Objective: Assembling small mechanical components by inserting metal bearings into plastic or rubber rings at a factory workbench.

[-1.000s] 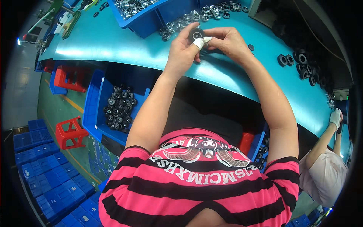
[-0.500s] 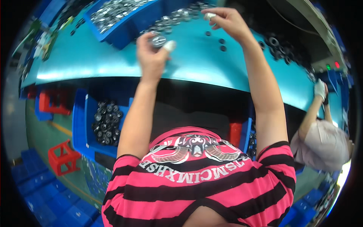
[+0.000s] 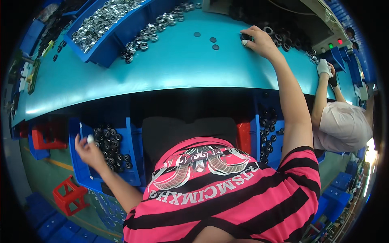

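My left hand (image 3: 90, 153) is down at the lower left, over the left side of a blue bin (image 3: 84, 172) of black wheels (image 3: 108, 143). Its fingers are spread with nothing between them, and a white cover sits on one fingertip. Across the teal tabletop (image 3: 170, 69), my right hand (image 3: 262, 42) pinches a round black part (image 3: 246, 37), partly hidden by the fingers; a white cover shows on its thumb. Left of it lie three small black discs (image 3: 213, 39). Just beyond it is a heap of black rings (image 3: 283, 40).
A blue tray (image 3: 107, 56) of shiny metal parts stands at the far left, with a row of silver wheels (image 3: 152, 29) beside it. Another blue bin (image 3: 279, 152) of wheels is right of my lap. A co-worker's gloved hand (image 3: 323, 68) works at the right; a red stool (image 3: 69, 196) stands lower left.
My left hand has gone from above the table down to the left bin, and the silver wheel it held is out of it. My right hand has shifted to the black rings and gripped a black part.
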Tool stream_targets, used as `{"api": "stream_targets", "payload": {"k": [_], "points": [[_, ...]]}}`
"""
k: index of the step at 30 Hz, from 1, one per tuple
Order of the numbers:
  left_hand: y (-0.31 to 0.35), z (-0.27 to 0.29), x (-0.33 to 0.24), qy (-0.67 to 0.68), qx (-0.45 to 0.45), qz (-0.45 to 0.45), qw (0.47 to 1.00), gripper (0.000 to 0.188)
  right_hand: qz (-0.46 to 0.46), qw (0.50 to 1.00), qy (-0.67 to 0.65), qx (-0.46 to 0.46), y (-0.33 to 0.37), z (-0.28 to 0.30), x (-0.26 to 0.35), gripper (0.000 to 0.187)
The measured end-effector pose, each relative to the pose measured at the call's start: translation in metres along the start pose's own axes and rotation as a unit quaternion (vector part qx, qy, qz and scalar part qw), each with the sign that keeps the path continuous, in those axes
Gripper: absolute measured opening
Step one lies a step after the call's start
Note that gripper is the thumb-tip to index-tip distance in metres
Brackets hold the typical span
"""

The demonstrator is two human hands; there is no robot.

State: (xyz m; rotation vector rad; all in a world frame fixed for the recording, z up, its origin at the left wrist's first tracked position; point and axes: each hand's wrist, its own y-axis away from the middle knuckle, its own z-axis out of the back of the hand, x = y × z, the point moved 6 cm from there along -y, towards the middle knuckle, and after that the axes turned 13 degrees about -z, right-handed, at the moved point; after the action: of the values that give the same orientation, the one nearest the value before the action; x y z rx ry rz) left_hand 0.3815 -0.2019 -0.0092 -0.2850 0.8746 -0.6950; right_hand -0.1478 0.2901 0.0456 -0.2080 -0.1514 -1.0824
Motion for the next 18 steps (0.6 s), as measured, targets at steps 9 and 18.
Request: {"api": "stream_targets", "payload": {"k": [9,18], "points": [[-0.028,-0.178,-0.262,0.603,0.306,0.008,0.737,0.044,0.189,0.887,-0.418,0.056,0.026,0.022,0.242,0.06],[-0.054,-0.207,-0.248,0.789,0.263,0.092,0.547,0.041,0.152,0.934,-0.324,0.001,-0.048,-0.016,0.254,0.036]]}}
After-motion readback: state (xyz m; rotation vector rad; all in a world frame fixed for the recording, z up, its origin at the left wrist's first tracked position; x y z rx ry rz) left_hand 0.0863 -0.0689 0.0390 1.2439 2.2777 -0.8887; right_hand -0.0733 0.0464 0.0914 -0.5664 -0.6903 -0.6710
